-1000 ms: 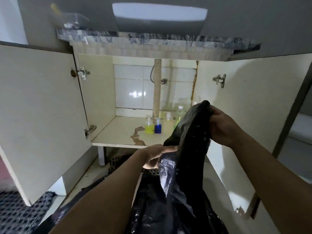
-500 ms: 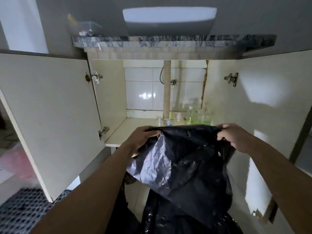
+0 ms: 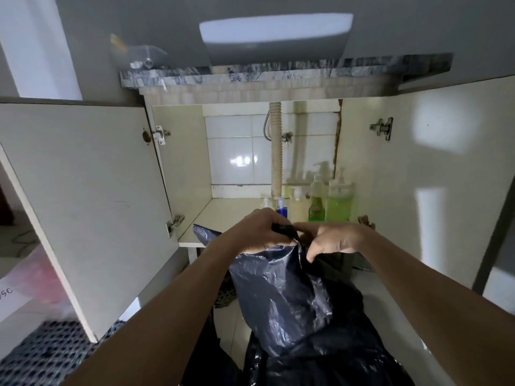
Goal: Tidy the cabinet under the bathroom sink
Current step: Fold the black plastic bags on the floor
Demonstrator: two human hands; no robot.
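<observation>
Under the sink, the cabinet (image 3: 195,168) stands open, bottles (image 3: 338,201) in its back right corner. Both hands, left (image 3: 262,232) and right (image 3: 331,240), pinch a black bag's (image 3: 292,296) gathered mouth at the front edge.

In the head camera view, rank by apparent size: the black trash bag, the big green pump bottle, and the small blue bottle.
1. Black trash bag, though it is nearest the camera, which inflates it.
2. Green pump bottle.
3. Blue bottle, partly hidden behind the left hand.
</observation>
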